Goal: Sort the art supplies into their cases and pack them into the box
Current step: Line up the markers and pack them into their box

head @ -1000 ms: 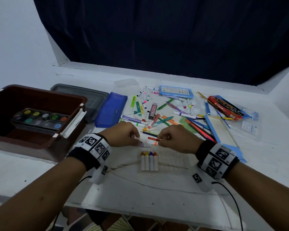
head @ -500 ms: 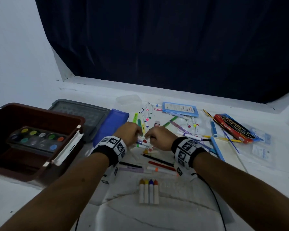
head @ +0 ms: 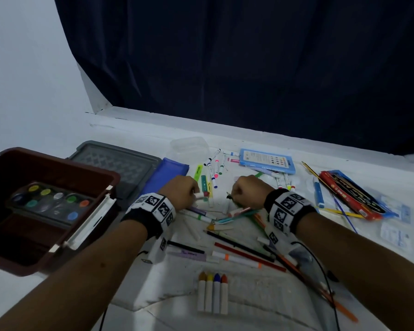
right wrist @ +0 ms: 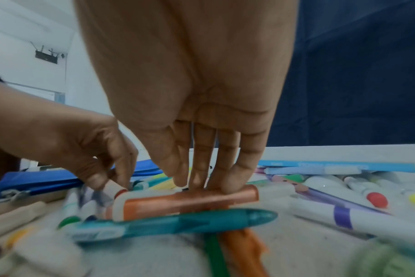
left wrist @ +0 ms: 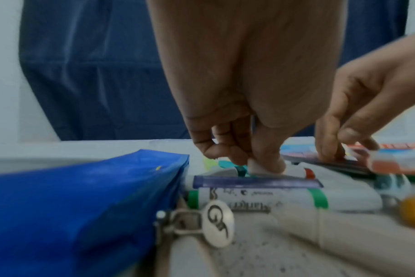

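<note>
Both hands have moved apart among the scattered markers: left hand [head: 182, 192] pinches a white crayon [left wrist: 261, 165]; right hand [head: 247, 191] fingers [right wrist: 199, 168] rest straight on an orange marker [right wrist: 185, 201] on the tabletop [head: 153, 316].

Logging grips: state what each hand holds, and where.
Left hand pinches a white red-tipped stick by one end. Right hand touches an orange marker; grip unclear.

Brown box [head: 58, 168]: open, left, holds watercolour palette [head: 50, 201] | blue pouch [head: 167, 173]: flat beside grey lid | markers, pens, pencils [head: 225, 211]: scattered loose mid-table (overlapping) | four crayons [head: 213, 295]: side by side, tips away | red pencil case [head: 349, 194]: right, lying flat.
</note>
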